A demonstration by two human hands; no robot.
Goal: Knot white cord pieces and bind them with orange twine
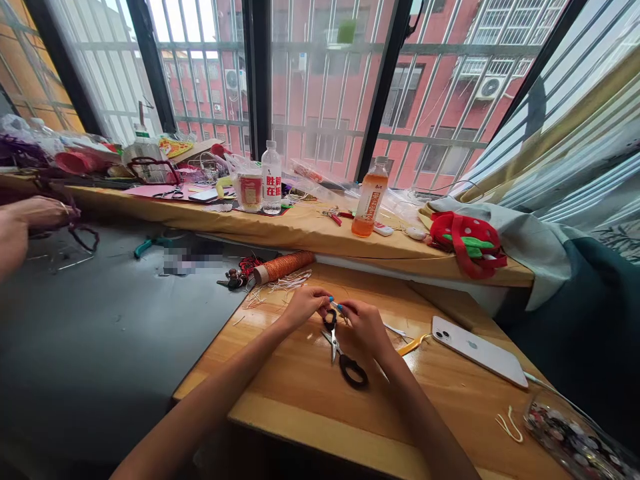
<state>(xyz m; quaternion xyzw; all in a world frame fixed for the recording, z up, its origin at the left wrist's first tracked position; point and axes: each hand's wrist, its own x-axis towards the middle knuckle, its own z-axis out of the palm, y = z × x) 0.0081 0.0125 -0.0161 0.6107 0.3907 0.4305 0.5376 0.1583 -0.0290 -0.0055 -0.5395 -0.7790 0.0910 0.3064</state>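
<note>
From where I stand, the left hand and right hand nearly meet, fingertips pinching a small pale strand between them. Scissors lie parted just below on the counter; a phone rests rightward.

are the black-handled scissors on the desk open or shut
Open: the scissors lie with their blades spread apart.
</note>
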